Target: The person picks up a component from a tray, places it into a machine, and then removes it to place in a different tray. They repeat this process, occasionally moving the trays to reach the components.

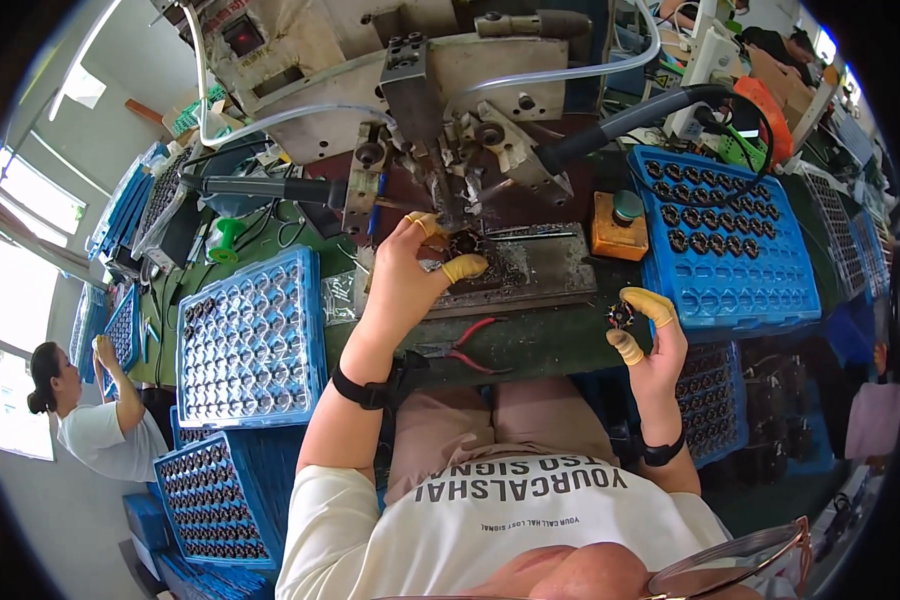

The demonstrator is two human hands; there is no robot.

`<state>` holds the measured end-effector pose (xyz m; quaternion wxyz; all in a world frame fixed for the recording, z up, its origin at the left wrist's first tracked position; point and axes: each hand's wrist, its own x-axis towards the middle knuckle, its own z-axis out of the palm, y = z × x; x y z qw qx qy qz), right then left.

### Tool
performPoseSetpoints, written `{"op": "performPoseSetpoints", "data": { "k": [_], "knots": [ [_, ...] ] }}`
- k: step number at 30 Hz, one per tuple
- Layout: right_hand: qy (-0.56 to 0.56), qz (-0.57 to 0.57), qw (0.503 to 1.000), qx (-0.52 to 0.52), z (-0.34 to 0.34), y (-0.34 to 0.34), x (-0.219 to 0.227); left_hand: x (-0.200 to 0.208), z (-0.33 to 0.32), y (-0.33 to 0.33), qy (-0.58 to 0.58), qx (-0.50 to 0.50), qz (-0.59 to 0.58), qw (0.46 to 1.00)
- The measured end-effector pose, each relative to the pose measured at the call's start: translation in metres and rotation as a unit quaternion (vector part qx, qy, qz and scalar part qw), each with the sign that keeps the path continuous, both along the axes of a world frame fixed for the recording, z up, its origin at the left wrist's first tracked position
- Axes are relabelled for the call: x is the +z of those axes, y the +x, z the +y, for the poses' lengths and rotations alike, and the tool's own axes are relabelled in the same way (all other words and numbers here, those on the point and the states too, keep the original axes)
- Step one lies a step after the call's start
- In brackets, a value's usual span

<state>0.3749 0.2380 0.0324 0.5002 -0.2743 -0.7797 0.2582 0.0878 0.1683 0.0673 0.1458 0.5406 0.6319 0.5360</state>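
My left hand [402, 280], with yellow finger cots on thumb and forefinger, reaches under the machine's upright head [411, 90]. Its fingertips close around a small round black part [466, 243] on the metal work plate [555, 265]. Two dark soldering-iron-like handles, a left one [260, 188] and a right one [620, 128], point in toward that spot. To the right, in front of the blue tray, my right hand [658, 358] pinches a second small round black part [620, 316] between cot-covered thumb and forefinger. Red-handled pliers [465, 350] lie between my hands, near the bench edge.
A blue tray [735, 312] at right holds rows of black parts. The left blue tray [315, 330] has mostly vacant clear pockets. An orange box with a dark button [618, 228] stands beside the plate. Filled trays [215, 500] are stacked lower left; another person [100, 420] works there.
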Motion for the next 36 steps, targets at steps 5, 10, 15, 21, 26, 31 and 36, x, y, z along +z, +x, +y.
{"op": "performPoseSetpoints", "data": {
  "k": [5,10,15,21,26,31,36],
  "knots": [
    [0.015,-0.015,1.000,-0.001,0.004,-0.010,-0.003,-0.007,0.000,0.004,0.017,0.005,0.036,0.999],
    [0.099,-0.035,0.993,-0.054,0.020,-0.028,0.010,-0.006,-0.003,0.001,0.032,-0.010,0.068,0.997],
    [0.071,-0.050,0.995,-0.054,0.020,-0.031,0.015,0.003,-0.007,0.003,0.001,-0.014,0.086,0.996],
    [0.053,-0.060,0.996,-0.041,0.014,-0.023,0.004,-0.006,-0.005,0.009,0.095,0.030,0.271,0.957],
    [0.066,-0.064,0.995,-0.042,0.016,-0.021,0.006,-0.017,-0.006,0.012,0.118,0.004,0.251,0.961],
    [0.156,-0.100,0.979,-0.081,0.041,-0.036,0.011,-0.027,0.001,0.017,0.107,0.040,-0.020,0.993],
    [0.152,-0.135,0.972,-0.119,0.054,-0.051,0.002,-0.021,-0.019,0.020,0.096,0.025,-0.078,0.992]
  ]
}}
